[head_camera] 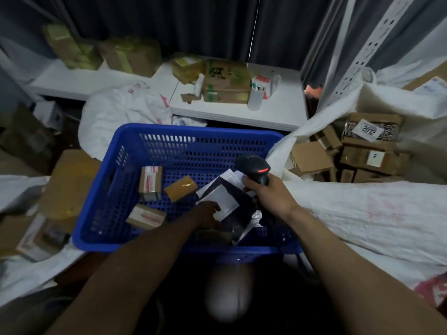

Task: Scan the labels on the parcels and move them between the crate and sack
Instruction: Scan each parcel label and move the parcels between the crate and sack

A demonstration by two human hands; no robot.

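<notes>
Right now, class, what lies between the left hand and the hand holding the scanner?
The head view shows a dark mailer with a white label between the left hand and the right hand, which grips the scanner.

The crate was moulded of perforated blue plastic; the sack, at three o'clock, woven of coarse white cloth; the mailer and scanner, cased in dark plastic.
</notes>
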